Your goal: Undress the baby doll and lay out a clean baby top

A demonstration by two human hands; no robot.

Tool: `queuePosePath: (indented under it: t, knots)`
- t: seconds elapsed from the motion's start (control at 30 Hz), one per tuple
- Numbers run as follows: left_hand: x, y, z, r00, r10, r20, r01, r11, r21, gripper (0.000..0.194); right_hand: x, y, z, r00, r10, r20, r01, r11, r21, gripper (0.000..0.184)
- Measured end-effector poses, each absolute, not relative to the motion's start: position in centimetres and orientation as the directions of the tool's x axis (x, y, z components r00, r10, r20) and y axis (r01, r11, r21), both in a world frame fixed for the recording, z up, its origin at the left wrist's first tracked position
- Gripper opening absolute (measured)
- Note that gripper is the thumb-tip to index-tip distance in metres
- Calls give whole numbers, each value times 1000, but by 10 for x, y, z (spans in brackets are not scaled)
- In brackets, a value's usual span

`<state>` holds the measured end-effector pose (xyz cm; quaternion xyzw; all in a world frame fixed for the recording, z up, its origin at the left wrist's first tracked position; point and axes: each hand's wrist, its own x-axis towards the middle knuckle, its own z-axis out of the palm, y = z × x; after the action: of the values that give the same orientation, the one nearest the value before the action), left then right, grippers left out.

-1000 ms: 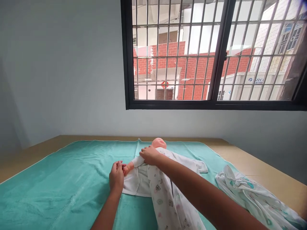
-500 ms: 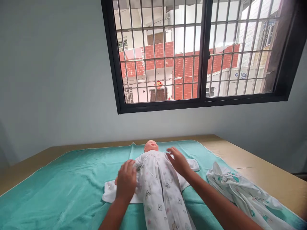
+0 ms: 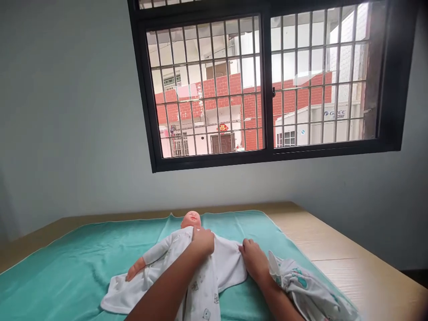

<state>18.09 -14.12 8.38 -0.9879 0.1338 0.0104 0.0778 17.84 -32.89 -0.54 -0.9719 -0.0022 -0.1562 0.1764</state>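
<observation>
A baby doll (image 3: 191, 219) lies face up, its head toward the wall. A white gown with small animal prints (image 3: 200, 292) covers its front. My left hand (image 3: 202, 242) is closed on the gown at the chest, just below the doll's chin. Out to the right, my right hand (image 3: 253, 257) pinches the end of a plain white sleeve (image 3: 230, 258), which is stretched between my hands. The doll's bare hand (image 3: 136, 268) sticks out of a white sleeve on the left and rests on more white cloth (image 3: 122, 292). My left forearm hides part of the gown.
A green towel (image 3: 90, 263) covers much of the wooden table (image 3: 337, 249). Crumpled white baby clothes with green prints (image 3: 302, 285) lie at the right, against my right forearm. Behind the table is a grey wall with a dark-framed, barred window (image 3: 267, 154).
My left hand has crossed from the doll's left side to its chest. My right hand has moved outward and down onto the sleeve, now spread. The view has shifted up and right.
</observation>
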Motion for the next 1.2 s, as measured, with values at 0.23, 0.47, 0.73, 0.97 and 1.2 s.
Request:
queuePosePath:
  t: [0.23,0.47,0.73,0.97,1.2]
  knots:
    - [196,-155,69,983,-182,-16,-182,-967,-177,44,190,-338,-16,933,-139,333,38,-880,-473,21]
    - [201,-133,79,973,-232,-9,-230,-959,-166,33,202,-341,-22,898,-267,349,20,-769,-639,21]
    - [203,-94,93,945,-309,103,-300,-949,-95,25,209,-348,-33,848,-378,370,47,-643,-765,19]
    - [200,-67,108,932,-296,209,-296,-955,-32,22,212,-353,-35,821,-446,355,38,-578,-815,16]
    - [193,-54,118,933,-277,231,-294,-955,40,27,211,-356,-33,822,-466,329,23,-549,-835,17]
